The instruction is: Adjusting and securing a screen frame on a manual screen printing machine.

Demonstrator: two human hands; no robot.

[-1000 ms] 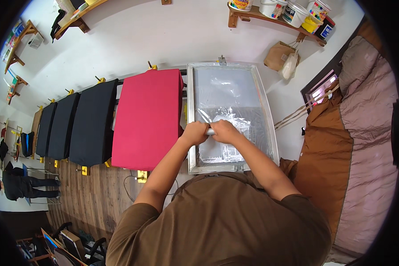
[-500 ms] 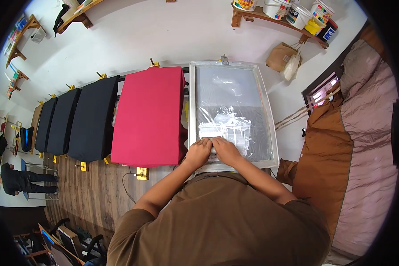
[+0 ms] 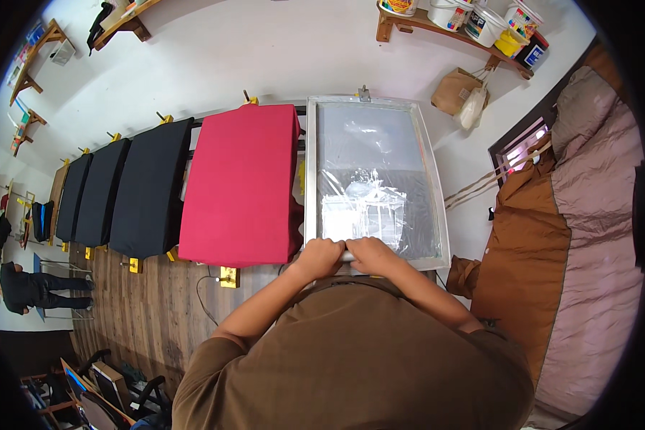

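A metal-framed printing screen lies in front of me, its grey mesh smeared with white ink in the lower half. Close to the near edge of the frame, my left hand and my right hand are side by side, knuckles up, fingers curled. Both are closed on a squeegee, of which only a small pale bit shows between them; its blade is hidden. Left of the screen, a red cloth is stretched over a flat board.
Farther left stand several boards covered in black cloth, with yellow clamps. A metal clip sits at the screen's far edge. Tubs of ink fill a wall shelf. Brown and pink fabric hangs at right. Another person stands far left.
Both hands have slid toward me with the squeegee, from the lower part of the mesh to near the frame's near edge. More of the white ink area shows behind them.
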